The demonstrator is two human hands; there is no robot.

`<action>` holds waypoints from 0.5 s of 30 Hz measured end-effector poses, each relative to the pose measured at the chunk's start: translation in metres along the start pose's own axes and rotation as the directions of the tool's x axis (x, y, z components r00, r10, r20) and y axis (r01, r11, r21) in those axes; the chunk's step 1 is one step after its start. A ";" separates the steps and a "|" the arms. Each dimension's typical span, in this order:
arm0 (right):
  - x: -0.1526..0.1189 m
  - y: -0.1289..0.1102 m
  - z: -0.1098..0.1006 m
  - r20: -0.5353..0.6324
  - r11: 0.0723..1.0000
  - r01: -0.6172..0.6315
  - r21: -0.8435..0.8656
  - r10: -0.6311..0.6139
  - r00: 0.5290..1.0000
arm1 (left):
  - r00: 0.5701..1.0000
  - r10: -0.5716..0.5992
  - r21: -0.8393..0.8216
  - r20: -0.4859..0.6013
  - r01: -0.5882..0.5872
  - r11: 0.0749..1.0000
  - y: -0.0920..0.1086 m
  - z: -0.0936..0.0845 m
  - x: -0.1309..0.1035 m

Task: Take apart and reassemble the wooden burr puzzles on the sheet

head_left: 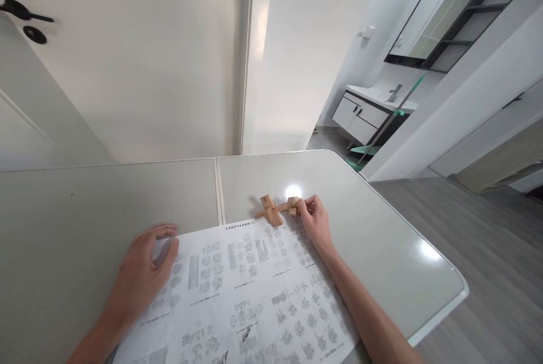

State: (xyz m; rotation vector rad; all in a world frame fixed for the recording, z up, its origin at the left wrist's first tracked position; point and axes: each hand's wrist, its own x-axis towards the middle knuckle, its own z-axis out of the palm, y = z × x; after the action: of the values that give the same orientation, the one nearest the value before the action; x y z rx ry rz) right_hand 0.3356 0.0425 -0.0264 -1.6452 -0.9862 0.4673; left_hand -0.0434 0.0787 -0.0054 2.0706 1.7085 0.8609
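Note:
My right hand (pixel 314 220) pinches the end of a small light wooden puzzle block (pixel 292 202) at the top right of a printed sheet. Left of it, crossed wooden puzzle pieces (pixel 271 212) lie at the sheet's upper edge, one of them bearing a dark mark. A slim stick of wood runs between the two; whether they are joined I cannot tell. The paper sheet (pixel 254 302) carries several grey drawings of puzzle parts and assembled shapes. At its upper left corner my left hand (pixel 146 268) rests with thumb and fingers apart, holding nothing.
The pale table (pixel 382 239) has a seam (pixel 219 191) across it and a rounded right corner. Behind it stands a white door (pixel 139 59) with a black handle. Farther right are a sink cabinet (pixel 358 115), a mirror (pixel 441 16) and a green broom (pixel 399 112).

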 end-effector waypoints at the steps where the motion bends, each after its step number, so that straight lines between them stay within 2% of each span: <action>1: 0.000 0.000 0.000 0.000 1.000 0.000 -0.002 0.000 1.000 | 1.000 0.000 0.000 0.002 0.000 1.000 0.000 0.000 0.000; 15: -0.002 0.003 0.001 0.004 0.999 0.006 0.035 -0.006 1.000 | 0.999 0.042 -0.048 -0.003 -0.042 0.998 -0.004 -0.002 -0.001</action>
State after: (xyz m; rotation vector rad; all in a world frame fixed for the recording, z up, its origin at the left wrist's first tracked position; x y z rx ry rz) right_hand 0.3345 0.0411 -0.0295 -1.6103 -0.9802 0.4814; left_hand -0.0475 0.0787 -0.0062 2.0820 1.6340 0.9076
